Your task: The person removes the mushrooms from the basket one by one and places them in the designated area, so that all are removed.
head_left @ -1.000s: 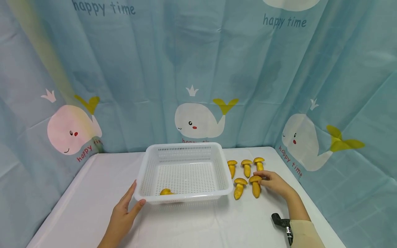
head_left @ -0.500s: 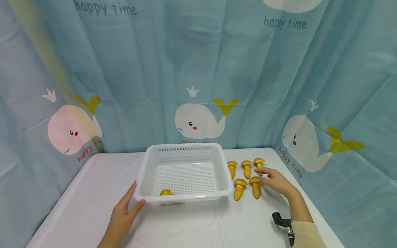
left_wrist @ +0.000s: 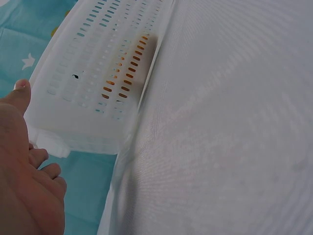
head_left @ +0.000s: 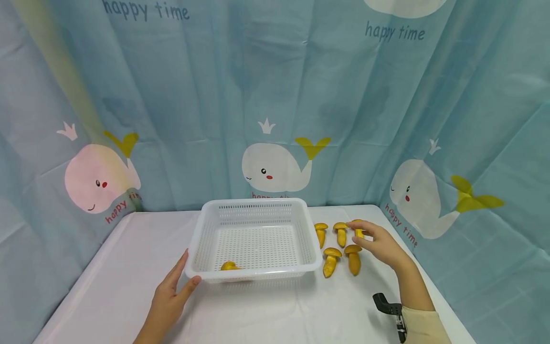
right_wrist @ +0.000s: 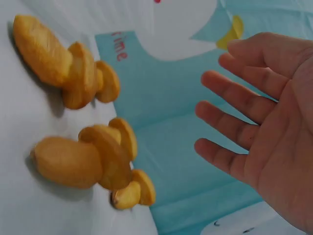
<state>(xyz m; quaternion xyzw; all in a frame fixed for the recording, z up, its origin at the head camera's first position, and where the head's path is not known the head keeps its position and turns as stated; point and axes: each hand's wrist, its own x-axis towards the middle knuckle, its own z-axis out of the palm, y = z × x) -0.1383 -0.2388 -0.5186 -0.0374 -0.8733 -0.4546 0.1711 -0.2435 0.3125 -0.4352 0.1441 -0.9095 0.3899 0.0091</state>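
Note:
My left hand (head_left: 167, 296) rests against the near left corner of a white perforated plastic basket (head_left: 258, 274), thumb by the front rim, fingers extended along the left side. Inside the basket lies a yellow mushroom (head_left: 229, 265), partly hidden by the front wall. To the right, my right hand (head_left: 382, 246) hovers over several yellow mushrooms. Its spread fingers hold nothing in the right wrist view. Under the fingers is a back-row mushroom (head_left: 359, 232), partly covered. Just in front lies another mushroom (head_left: 353, 260). Left of these are a front mushroom (head_left: 331, 263) and a back mushroom (head_left: 341, 234).
One more mushroom (head_left: 321, 235) lies close to the basket's right wall. A white cloth (head_left: 249, 315) covers the table. Blue curtains (head_left: 206, 95) with whale prints stand behind and at both sides. A black device (head_left: 386, 305) is at the right wrist.
My right hand has left the front right mushroom and moved back and slightly left, over the back right one. The left hand and basket stay put.

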